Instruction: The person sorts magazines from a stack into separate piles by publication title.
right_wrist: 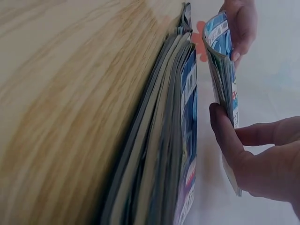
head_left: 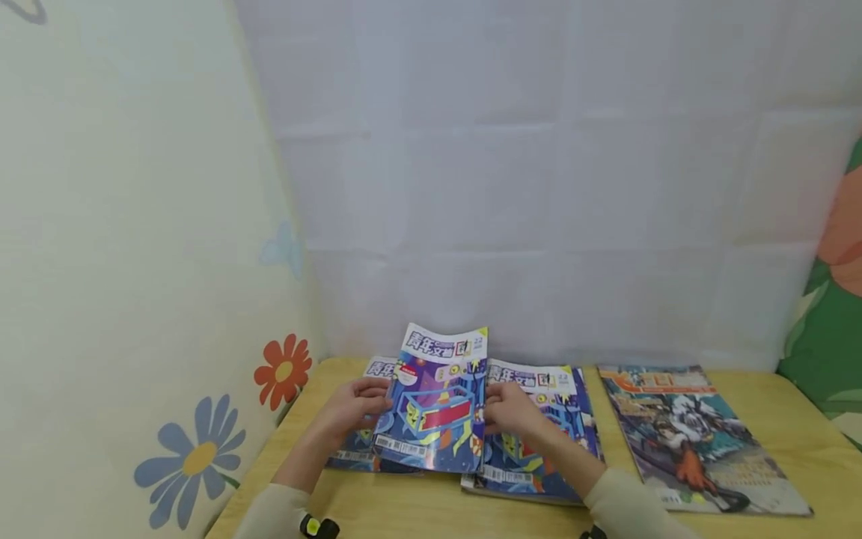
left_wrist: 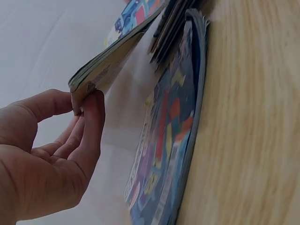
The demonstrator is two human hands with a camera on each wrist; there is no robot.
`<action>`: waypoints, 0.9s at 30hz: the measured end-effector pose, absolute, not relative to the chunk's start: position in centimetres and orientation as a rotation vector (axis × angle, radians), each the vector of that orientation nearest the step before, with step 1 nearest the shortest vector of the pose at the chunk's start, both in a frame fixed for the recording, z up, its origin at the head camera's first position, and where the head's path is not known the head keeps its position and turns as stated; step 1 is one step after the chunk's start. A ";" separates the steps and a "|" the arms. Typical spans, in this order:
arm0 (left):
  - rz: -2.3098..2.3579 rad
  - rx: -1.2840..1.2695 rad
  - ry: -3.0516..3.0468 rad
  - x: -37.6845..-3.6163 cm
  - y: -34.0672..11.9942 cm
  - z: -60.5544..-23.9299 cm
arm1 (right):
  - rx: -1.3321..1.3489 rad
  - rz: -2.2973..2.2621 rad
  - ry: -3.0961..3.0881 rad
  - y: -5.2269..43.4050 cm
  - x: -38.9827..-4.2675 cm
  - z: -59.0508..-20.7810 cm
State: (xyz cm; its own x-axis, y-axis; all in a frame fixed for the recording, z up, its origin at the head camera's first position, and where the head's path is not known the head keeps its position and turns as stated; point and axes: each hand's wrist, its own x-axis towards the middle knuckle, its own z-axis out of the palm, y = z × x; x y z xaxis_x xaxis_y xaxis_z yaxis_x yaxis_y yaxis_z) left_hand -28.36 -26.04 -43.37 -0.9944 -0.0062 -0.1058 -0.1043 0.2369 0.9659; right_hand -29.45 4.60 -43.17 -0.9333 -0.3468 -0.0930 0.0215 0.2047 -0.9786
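Observation:
A magazine with a purple and blue cover is held up between both hands, above the table. My left hand pinches its left edge, thumb on one face and fingers on the other, as the left wrist view shows. On its right edge my right hand pinches it the same way. Below and to the left lies a like magazine, partly covered in the head view. To the right, under my right forearm, rests a stack of like magazines, several thick.
A larger magazine with an armed figure on its cover lies at the right of the wooden table. Behind the table hangs a creased white cloth. A wall with painted flowers stands at the left.

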 end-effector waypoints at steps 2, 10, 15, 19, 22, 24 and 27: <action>1.867 -0.110 2.433 -28.4 -26.5 -43.5 | -0.312 -1.799 2.187 3.9 -29.3 -43.3; 1.667 -0.192 2.643 -28.5 -28.8 -43.8 | -0.324 -1.815 2.178 0.6 -29.6 -43.6; 1.565 -0.170 2.718 -28.6 -29.9 -43.8 | -0.300 -1.842 2.162 -1.1 -29.8 -44.2; 1.518 -0.161 2.755 -28.6 -30.7 -44.2 | -0.253 -1.824 2.182 -2.4 -29.8 -44.8; 1.506 -0.165 2.764 -28.6 -31.1 -44.4 | -0.206 -1.800 2.219 -3.3 -29.8 -45.1; 1.500 -0.172 2.765 -28.6 -31.4 -44.4 | -0.184 -1.794 2.229 -3.7 -29.8 -45.2; 1.497 -0.200 2.754 -28.8 -31.8 -44.4 | -0.172 -1.786 2.237 -4.1 -30.0 -45.2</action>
State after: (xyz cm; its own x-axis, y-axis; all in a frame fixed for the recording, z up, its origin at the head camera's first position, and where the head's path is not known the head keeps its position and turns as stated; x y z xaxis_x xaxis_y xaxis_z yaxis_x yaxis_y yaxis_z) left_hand -28.75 -31.75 -44.40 -0.9919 -0.1112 -0.0609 -0.1116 0.5378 0.8356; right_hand -29.98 -4.11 -45.23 -0.9555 -0.2608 -0.1378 0.0766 0.2317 -0.9698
